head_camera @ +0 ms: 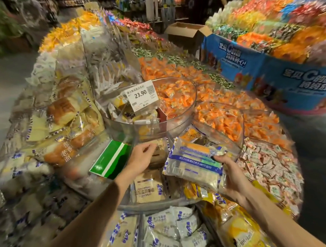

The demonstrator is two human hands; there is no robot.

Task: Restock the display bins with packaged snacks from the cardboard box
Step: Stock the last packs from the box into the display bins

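Round bowl (185, 122): its clear wall rises just behind both hands. It is open from above, though the price tag (141, 95) stands upright at the near-left rim.
Near bin (159, 204): open-topped. The left hand (141, 159) reaches in over the packs, and the flat packet (193, 165) gripped by the right hand (230, 174) covers the right half.
Green card (111, 161): tilted, just left of the left hand – it narrows that side.
Clear divider (226, 138): upright between the bins on the right, so passage is only over it.
Left floor (1, 91): bare beside the stand.
Right floor (316, 152): a dark strip between this stand and the blue display (269, 67).
Cardboard box (187, 33): far back between the stands, flaps open.
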